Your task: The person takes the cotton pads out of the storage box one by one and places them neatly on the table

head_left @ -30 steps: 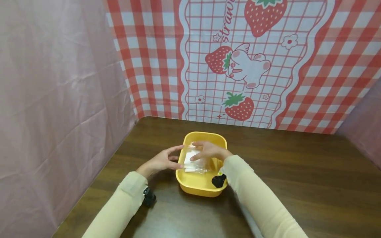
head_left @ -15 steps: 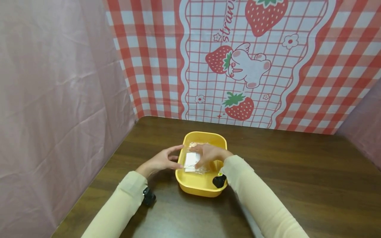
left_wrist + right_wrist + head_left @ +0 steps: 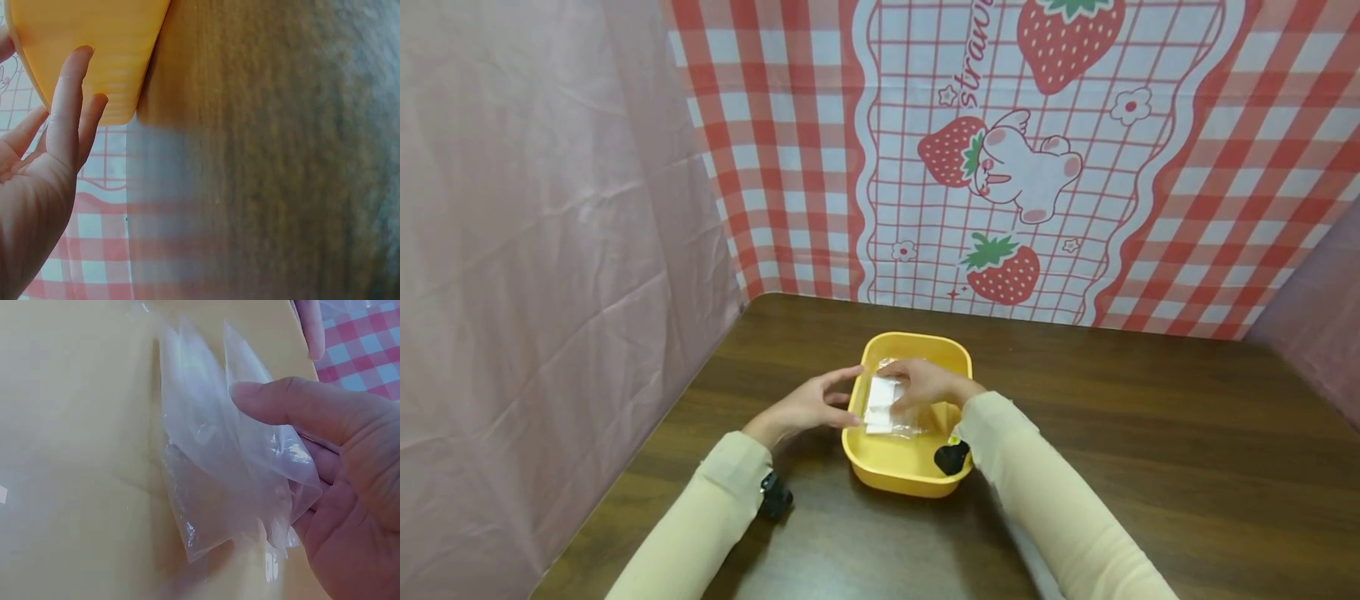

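Observation:
A yellow plastic basin [image 3: 901, 483] stands on the table. Inside it, my right hand [image 3: 928, 385] holds several thin clear plastic bags [image 3: 212, 444], its thumb over their near side and its fingers behind them. White patches [image 3: 880, 404] show on the bags in the head view. My left hand [image 3: 808, 407] is at the basin's left side, with thumb and index fingertip right at the rim. In the left wrist view, the other fingers [image 3: 65, 106] lie nearly straight along the basin's outer wall [image 3: 119, 50].
The brown wooden table [image 3: 1150, 433] extends on both sides of the basin. A red-and-white checked cloth with strawberries [image 3: 1000, 167] hangs behind it. Pink fabric [image 3: 565, 250] hangs at the left. Small black cameras [image 3: 775, 497] sit at the wrists.
The right hand's thumb and fingers have shifted slightly over the bags, and the white patches have changed shape. The left hand and the basin have stayed in place.

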The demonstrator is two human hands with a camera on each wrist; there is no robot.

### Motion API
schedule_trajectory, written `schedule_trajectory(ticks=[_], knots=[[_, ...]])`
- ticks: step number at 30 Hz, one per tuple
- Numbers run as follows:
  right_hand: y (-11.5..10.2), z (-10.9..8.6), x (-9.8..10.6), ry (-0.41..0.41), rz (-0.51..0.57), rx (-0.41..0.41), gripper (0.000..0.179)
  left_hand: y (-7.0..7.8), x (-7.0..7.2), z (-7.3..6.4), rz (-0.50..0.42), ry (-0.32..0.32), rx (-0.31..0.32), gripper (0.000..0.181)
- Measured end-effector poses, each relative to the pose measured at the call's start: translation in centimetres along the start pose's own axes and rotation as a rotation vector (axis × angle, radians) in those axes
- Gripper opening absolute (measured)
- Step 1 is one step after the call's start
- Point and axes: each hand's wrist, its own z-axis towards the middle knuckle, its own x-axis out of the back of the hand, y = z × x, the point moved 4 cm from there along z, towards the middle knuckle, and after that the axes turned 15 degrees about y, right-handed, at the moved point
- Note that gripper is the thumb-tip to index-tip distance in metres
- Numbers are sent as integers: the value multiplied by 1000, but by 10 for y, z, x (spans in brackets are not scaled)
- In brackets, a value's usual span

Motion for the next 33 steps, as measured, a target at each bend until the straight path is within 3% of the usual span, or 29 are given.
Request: schedule_trajectory(ticks=[23,29,33], knots=[[-22,-14,32,128,20,52,64,-2,-3,-1,-14,2,29,80],[-24,-24,42,184,31,34,67,-3,-3,0,-2,-7,29,81],[-26,-34,48,221,52,78,68,-3,-2,-1,2,0,26,80]])
